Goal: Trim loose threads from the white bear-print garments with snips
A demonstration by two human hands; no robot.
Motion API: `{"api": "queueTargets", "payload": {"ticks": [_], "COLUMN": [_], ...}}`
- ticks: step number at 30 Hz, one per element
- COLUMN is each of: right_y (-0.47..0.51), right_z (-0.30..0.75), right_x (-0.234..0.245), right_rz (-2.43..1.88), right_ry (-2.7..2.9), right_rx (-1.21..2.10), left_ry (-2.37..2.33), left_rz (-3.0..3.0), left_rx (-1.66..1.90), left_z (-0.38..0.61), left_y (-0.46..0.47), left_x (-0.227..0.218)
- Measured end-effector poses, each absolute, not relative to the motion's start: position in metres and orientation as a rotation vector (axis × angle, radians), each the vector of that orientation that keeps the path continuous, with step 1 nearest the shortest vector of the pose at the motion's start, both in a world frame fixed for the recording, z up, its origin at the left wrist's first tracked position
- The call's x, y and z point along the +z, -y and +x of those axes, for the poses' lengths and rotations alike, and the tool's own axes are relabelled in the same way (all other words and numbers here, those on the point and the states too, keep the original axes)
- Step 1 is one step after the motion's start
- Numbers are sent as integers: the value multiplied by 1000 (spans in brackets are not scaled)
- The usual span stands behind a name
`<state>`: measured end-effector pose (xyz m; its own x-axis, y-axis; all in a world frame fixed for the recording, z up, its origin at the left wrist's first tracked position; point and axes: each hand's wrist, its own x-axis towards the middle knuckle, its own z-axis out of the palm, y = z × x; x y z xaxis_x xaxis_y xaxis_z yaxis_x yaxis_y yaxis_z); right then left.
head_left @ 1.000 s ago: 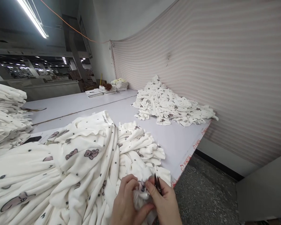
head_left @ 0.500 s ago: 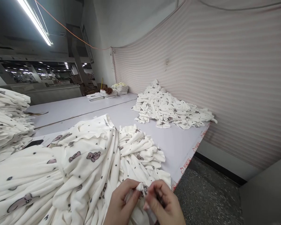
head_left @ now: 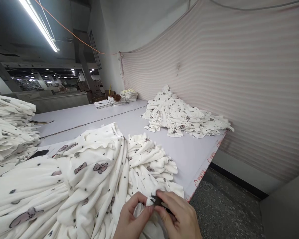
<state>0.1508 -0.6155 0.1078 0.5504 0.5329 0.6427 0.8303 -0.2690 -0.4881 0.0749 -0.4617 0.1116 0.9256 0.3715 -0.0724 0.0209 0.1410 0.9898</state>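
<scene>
Between thumb and forefinger, my left hand (head_left: 132, 215) pinches a bunched bit of white printed fabric (head_left: 149, 200). My right hand (head_left: 181, 214) is closed around small dark thread snips (head_left: 158, 201), whose tips point left and touch or lie right beside that pinched bit. Most of the snips' handle is hidden by my fingers. Under and left of my hands, a heap of white garments (head_left: 94, 186) with bear prints spreads over the near part of the table. Its gathered ruffled part (head_left: 149, 159) lies just beyond my hands.
A second pile of printed white pieces (head_left: 179, 114) sits farther back by the striped curtain (head_left: 214, 66). At the left edge rises another white garment stack (head_left: 10, 132). Folded stacks (head_left: 128, 95) stand at the table's far end. The table edge (head_left: 201, 176) drops to a speckled floor.
The dark snips in my right hand now show, with their tips brought to the pinched fabric. My left hand keeps its pinch. The view has shifted slightly.
</scene>
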Motion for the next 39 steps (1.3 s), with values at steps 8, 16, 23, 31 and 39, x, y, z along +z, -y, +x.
{"api": "queueTargets", "payload": {"ticks": [8,16,23,31,39], "right_y": [617,618,617,607,596], "right_z": [152,150,152,147,139], "right_x": [106,104,106,101,106], "right_rz": [-1979,-1952,-1886,-1613,-1358], "right_ry": [1045,1033,979,612,322], "right_rx": [-520,-397,-244,36,316], "left_ry": [-360,-327,-271,-145,-278], "left_rz": [1635,1667,1649,1722,1740], "left_rx": [323,309,250,346,186], "left_z": [73,74,73,75,72], "left_y": [463,458,454,455,452], "left_x": [115,116,117,120,118]}}
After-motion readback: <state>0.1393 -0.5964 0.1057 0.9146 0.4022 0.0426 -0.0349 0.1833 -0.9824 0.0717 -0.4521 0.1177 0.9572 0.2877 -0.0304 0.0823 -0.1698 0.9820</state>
